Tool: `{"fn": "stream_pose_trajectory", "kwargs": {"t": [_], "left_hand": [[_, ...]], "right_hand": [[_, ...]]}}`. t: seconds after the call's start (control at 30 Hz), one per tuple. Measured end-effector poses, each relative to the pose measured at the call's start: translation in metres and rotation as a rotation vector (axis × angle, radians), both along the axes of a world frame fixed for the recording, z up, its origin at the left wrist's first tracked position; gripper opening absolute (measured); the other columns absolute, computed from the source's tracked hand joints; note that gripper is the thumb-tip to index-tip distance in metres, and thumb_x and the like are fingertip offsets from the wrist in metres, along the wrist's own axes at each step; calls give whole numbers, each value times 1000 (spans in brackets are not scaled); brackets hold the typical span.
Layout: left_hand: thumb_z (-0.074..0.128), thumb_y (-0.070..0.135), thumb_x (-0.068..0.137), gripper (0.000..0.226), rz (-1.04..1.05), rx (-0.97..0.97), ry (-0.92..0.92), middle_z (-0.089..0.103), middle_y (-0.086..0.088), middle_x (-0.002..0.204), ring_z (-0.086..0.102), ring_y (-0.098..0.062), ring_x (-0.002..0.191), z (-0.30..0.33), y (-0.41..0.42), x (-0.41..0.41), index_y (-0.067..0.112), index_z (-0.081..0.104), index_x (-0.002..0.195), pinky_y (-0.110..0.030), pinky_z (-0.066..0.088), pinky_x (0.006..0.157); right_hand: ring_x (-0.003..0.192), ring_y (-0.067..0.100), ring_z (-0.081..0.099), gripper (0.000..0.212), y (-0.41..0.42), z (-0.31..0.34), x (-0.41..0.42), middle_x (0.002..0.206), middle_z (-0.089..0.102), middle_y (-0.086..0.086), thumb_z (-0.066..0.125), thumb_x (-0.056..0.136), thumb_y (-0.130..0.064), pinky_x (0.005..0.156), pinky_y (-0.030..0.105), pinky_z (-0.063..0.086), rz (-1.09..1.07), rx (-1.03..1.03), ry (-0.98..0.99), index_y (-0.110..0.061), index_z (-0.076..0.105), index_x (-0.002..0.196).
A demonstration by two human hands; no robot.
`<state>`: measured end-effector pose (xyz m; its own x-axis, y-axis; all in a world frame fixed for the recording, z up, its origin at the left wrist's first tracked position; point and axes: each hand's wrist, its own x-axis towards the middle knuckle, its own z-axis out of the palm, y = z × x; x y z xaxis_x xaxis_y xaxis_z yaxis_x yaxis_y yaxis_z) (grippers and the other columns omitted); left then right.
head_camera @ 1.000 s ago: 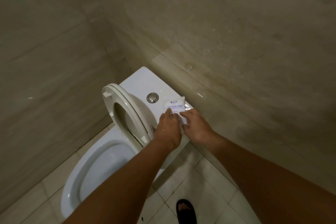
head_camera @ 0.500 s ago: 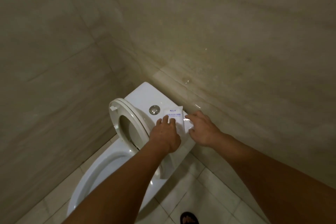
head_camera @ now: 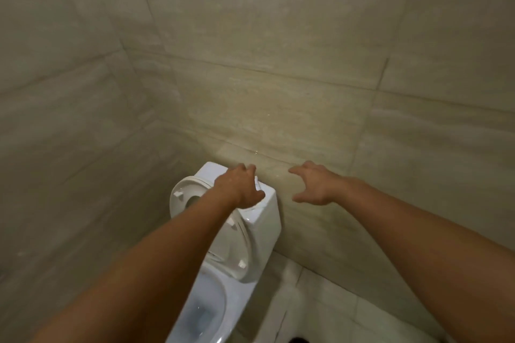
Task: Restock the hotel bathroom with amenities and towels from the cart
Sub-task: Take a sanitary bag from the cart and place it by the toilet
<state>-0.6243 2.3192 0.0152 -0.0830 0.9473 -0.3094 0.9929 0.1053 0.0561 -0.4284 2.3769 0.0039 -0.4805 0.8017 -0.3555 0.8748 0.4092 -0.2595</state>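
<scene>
We see left hand (head_camera: pixel 239 188) resting over top of white toilet tank (head_camera: pixel 262 220), fingers bent; packet under it mostly hidden, only thin white edge (head_camera: pixel 257 184) visible. Right hand (head_camera: pixel 315 185) hovers beside tank, fingers spread, holding nothing, in front of beige tiled wall (head_camera: pixel 278 92). Raised seat (head_camera: pixel 181 198) leans against tank; bowl (head_camera: pixel 203 312) below.

Beige stone-look tiles cover two walls (head_camera: pixel 278 64) that meet in a corner at upper left, with thin grout lines between large slabs. A white toilet (head_camera: pixel 259 231) stands against the right-hand wall, its seat (head_camera: pixel 231 234) raised against the tank. The floor (head_camera: pixel 320 301) is pale tile. The light is dim and warm
</scene>
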Motion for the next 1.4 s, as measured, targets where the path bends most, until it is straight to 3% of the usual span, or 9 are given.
{"fn": "stream_pose_trajectory", "kwargs": {"t": [0.27, 0.63, 0.97, 1.17, 1.4], "left_hand": [[53, 53, 94, 76, -236, 41, 19, 30, -12, 157, 39, -35, 138, 54, -84, 46, 16, 25, 154, -45, 37, 110], [53, 55, 93, 75, -595, 90, -5, 35, -11, 154, 44, -33, 135, 97, -165, 182, 18, 25, 152, -45, 40, 108], [54, 55, 92, 72, -914, 112, -57, 38, -8, 152, 45, -31, 134, 120, -293, 344, 20, 30, 150, -43, 41, 107], [58, 55, 90, 72, -1095, 91, -101, 44, -10, 148, 48, -30, 131, 122, -389, 418, 19, 34, 148, -41, 43, 105], [60, 55, 89, 68, -1306, 97, -159, 52, -13, 141, 51, -31, 128, 122, -485, 487, 17, 42, 142, -38, 44, 104]], "right_hand": [[146, 32, 29, 88, -124, 48, 67, 159, 26, 10, 70, 85, -52, 117, 46, 31, -249, 75, -7, -27, 26, 156], [144, 31, 32, 87, -266, 101, 188, 159, 25, 7, 70, 84, -54, 115, 49, 34, -577, 137, -36, -33, 24, 155], [141, 30, 38, 83, -444, 132, 307, 158, 27, 5, 68, 88, -48, 113, 43, 38, -800, 147, -55, -28, 24, 156], [134, 31, 46, 82, -554, 136, 362, 151, 38, 11, 71, 87, -46, 109, 38, 42, -943, 149, -106, -23, 30, 154], [137, 29, 42, 78, -687, 143, 406, 150, 43, 13, 71, 87, -40, 110, 33, 39, -1126, 169, -130, -18, 33, 152]]}}
